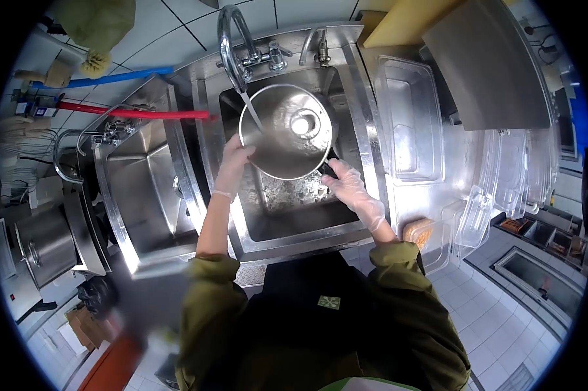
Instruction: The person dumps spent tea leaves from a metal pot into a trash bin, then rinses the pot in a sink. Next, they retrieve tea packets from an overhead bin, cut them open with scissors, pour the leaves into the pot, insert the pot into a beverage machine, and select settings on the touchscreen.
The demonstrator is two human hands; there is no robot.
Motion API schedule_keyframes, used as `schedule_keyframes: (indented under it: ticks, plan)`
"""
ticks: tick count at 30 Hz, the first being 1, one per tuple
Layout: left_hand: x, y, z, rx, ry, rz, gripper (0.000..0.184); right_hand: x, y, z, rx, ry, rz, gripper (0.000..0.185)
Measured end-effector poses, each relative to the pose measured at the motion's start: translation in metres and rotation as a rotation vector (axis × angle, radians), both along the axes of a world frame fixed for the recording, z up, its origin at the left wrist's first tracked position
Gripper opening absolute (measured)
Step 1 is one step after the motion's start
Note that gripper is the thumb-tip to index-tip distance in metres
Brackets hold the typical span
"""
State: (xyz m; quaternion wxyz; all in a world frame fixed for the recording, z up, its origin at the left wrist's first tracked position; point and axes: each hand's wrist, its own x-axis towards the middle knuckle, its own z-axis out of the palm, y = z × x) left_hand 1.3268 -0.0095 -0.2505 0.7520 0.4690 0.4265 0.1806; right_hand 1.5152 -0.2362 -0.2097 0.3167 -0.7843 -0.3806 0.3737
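Note:
A round steel pot (pixel 281 130) is held over the metal sink (pixel 287 225), under the running tap (pixel 232 49). Water falls into it near its left side, and some water shows inside. My left hand (pixel 234 168), in a clear glove, grips the pot's left rim. At the pot's lower right, my right hand (pixel 351 189), also gloved, is closed around its black handle. Both hands are in contact with the pot.
Left of the sink lies a second basin (pixel 154 189), with a red hose (pixel 137 114) reaching across above it. Clear plastic containers (pixel 411 124) stand on the right counter. A sponge-like orange item (pixel 417 232) sits in a container at the lower right.

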Motion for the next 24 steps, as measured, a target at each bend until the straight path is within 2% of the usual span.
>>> schedule_keyframes:
  ticks: [5,8,12,14,16,18,21,24]
  plan:
    - [-0.005,0.008,-0.011,0.396,0.109,0.020,0.024,-0.014,0.006,-0.058,0.220,-0.181,-0.104,0.041]
    - [-0.010,0.010,0.000,0.552,0.218,0.027,0.018,-0.023,0.012,-0.077,0.277,-0.153,-0.097,0.041]
    - [-0.002,0.011,0.032,0.648,0.373,-0.065,0.023,-0.032,0.012,-0.078,0.363,-0.034,-0.156,0.039]
    - [0.001,0.011,0.041,0.713,0.439,-0.120,0.028,-0.036,0.008,-0.073,0.299,0.251,-0.299,0.037]
    - [0.012,0.002,0.063,0.790,0.499,-0.155,0.033,-0.038,0.005,-0.069,0.259,0.395,-0.400,0.036]
    - [0.011,-0.006,0.054,0.872,0.340,-0.044,0.035,-0.039,0.004,-0.071,0.246,0.403,-0.460,0.036]
    - [0.004,-0.019,0.054,0.721,0.299,0.031,0.028,-0.028,-0.005,-0.069,0.096,0.373,-0.368,0.037]
    - [0.009,-0.026,0.055,0.560,0.356,-0.014,0.022,-0.024,-0.015,-0.060,0.024,0.423,-0.413,0.035]
